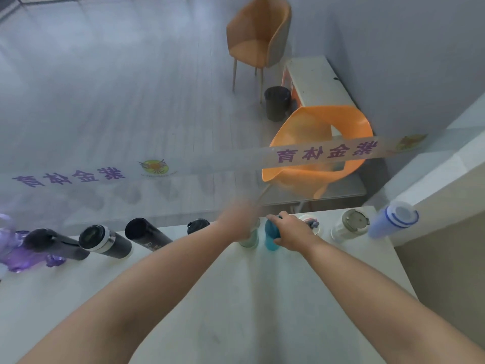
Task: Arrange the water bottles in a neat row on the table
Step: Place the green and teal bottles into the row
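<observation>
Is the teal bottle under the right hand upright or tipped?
Upright: the teal bottle stands on its base on the table; the right hand grips its top.

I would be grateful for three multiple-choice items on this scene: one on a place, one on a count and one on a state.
1. Where does the purple bottle stand in the row on the table?
A. At the left end
B. At the right end
C. In the middle

2. How many orange chairs show behind the glass wall?
A. One
B. Two
C. Four

3. What is the right hand doing?
A. Lying flat on bare table
B. Holding the teal bottle
C. Raised in the air, holding nothing

Answers:
1. A, as it is the leftmost bottle in view.
2. B, as one chair stands far back and the other close to the glass.
3. B, as its fingers curl over that bottle's top.
</observation>
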`<state>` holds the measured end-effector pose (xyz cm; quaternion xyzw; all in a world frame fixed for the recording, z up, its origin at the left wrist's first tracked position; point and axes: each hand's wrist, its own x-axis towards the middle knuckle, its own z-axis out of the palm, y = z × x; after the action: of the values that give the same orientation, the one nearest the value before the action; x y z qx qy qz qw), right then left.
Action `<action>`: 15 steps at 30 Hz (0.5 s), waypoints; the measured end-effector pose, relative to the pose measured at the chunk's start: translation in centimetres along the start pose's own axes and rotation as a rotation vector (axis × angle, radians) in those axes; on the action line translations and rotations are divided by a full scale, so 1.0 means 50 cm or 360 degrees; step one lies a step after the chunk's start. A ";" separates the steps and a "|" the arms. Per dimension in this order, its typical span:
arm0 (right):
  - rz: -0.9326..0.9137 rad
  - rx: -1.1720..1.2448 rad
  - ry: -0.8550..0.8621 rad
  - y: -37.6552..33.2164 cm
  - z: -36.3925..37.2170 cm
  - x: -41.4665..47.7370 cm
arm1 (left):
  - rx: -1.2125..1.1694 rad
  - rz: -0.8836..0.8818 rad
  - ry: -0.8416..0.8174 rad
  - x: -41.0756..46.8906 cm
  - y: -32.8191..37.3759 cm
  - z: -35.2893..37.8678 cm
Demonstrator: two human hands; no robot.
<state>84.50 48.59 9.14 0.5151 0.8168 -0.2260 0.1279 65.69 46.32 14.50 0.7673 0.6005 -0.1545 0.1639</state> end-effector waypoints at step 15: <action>-0.0160 -0.0068 -0.0006 -0.049 0.002 0.035 | -0.0032 -0.0051 -0.0002 -0.033 -0.034 0.009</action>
<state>81.52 48.99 8.86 0.4702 0.8461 -0.2155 0.1288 63.63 45.07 14.72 0.7558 0.6141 -0.1516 0.1695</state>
